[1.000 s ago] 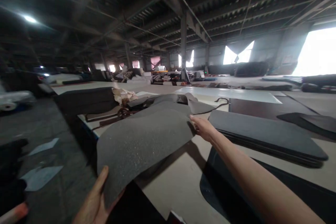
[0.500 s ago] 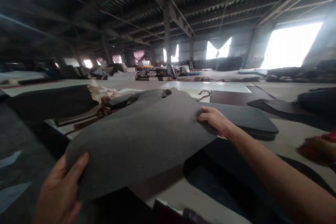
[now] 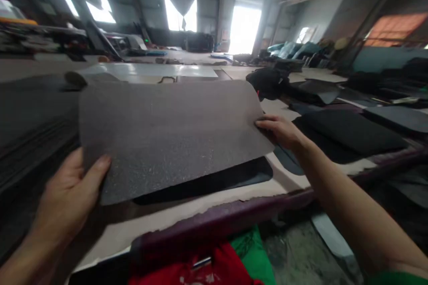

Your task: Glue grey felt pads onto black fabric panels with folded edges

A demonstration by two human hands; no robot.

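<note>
A thin, bendable grey sheet (image 3: pixel 174 129) with rounded corners is held up in front of me, tilted so its broad speckled face is toward me. My left hand (image 3: pixel 70 187) grips its left edge, thumb on the near face and the other fingers mostly hidden behind. At the opposite edge, my right hand (image 3: pixel 279 131) pinches the sheet between thumb and fingers. Below it, a black sheet (image 3: pixel 217 182) lies on the pale tabletop (image 3: pixel 287 178), partly covered from view.
Dark flat sheets (image 3: pixel 354 133) lie to the right, near a black bundle (image 3: pixel 265 82). At the left is a blurred dark stack (image 3: pixel 33 129). A purple ragged strip (image 3: pixel 214 213) runs along the table's near edge. Red cloth (image 3: pixel 207 265) and green cloth (image 3: pixel 256 254) show below.
My view has swung to the right. The grey sheet has come along, still between both hands, and now stretches more squarely across in front of me.
</note>
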